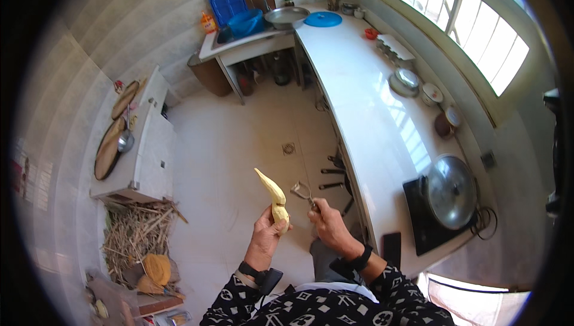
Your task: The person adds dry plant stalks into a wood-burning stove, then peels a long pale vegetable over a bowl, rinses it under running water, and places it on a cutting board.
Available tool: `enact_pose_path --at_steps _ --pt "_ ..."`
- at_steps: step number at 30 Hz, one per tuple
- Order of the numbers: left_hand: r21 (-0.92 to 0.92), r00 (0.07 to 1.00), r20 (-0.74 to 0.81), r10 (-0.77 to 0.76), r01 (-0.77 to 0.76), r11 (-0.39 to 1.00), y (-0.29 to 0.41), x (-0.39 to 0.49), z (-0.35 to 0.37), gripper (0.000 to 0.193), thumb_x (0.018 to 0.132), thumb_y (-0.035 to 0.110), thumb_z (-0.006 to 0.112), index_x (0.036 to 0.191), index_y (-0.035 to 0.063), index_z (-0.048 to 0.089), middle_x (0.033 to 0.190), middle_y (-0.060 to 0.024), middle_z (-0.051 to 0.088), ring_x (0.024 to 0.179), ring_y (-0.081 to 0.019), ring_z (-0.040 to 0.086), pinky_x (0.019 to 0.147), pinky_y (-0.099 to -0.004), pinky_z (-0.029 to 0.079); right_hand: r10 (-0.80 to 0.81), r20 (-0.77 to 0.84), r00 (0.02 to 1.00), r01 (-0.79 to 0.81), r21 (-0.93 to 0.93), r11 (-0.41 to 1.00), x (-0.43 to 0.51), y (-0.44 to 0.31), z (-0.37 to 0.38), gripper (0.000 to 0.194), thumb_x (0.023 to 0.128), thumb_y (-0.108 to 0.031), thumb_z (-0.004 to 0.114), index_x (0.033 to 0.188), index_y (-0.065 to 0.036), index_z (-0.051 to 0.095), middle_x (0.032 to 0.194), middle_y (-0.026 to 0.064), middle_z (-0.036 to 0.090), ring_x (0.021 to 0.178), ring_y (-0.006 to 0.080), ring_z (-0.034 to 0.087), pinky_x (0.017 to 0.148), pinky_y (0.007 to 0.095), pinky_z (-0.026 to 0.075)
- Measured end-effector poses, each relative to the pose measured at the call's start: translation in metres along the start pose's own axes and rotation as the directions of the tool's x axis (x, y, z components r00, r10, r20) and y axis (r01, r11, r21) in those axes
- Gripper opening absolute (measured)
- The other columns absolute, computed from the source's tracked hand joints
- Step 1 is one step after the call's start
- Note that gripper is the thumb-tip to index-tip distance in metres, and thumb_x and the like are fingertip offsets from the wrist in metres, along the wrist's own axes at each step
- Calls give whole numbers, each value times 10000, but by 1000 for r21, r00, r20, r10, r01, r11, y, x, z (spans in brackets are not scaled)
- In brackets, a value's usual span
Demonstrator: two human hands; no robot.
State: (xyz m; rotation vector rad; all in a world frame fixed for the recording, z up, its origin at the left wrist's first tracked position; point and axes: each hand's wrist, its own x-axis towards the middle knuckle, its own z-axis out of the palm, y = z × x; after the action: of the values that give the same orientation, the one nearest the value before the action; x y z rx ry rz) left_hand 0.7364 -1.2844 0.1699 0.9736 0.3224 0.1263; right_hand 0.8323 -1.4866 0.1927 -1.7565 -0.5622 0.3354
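A peeled, pale yellow root vegetable (275,193), curved with a thin pointed tip and a dark notch near its middle, stands tip-up in my left hand (267,232). My left fingers and thumb grip its thicker lower end. To the right, my right hand (331,223) is closed round the handle of a metal Y-shaped peeler (302,190). The peeler's head points up and left, apart from the vegetable. Both hands are held over the tiled floor.
Along the right runs a white counter (358,115) with a lidded pan (452,191) on a black cooktop and a phone (391,249). A sink with a blue basin (245,23) lies ahead. At left are a low cabinet (154,160) and a heap of dry stalks (136,236).
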Motion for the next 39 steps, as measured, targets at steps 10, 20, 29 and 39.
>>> enact_pose_path --at_steps 10,20,29,39 --pt "-113 987 125 102 -88 990 100 151 42 459 1116 276 586 1475 0 516 1134 -87 662 994 -214 656 933 -428 574 -37 -6 999 37 91 995 135 -62 -32 298 1093 -200 604 1304 9 578 976 253 651 874 432 656 781 436 530" --pt "-109 993 15 116 -114 988 156 261 37 559 1090 209 646 1578 16 454 1344 -68 636 1184 -187 636 1018 -405 584 -27 -84 996 32 52 998 268 -82 1 219 1068 -109 619 1212 56 619 898 199 656 770 310 641 709 390 523" --pt "81 919 -152 365 -356 931 245 382 -33 674 1008 84 758 1611 15 465 1399 -77 658 1239 -176 632 1070 -320 530 -157 -62 986 155 -37 987 429 -106 84 194 1050 -78 628 1175 70 622 803 203 657 657 257 605 637 379 497" --pt "263 917 -120 381 -341 902 312 468 -118 662 973 3 762 1583 18 507 1419 -84 668 1236 -178 647 1099 -315 522 4 241 971 35 -155 987 552 -126 90 162 1033 -105 633 1038 57 628 733 221 589 610 283 545 610 390 460"
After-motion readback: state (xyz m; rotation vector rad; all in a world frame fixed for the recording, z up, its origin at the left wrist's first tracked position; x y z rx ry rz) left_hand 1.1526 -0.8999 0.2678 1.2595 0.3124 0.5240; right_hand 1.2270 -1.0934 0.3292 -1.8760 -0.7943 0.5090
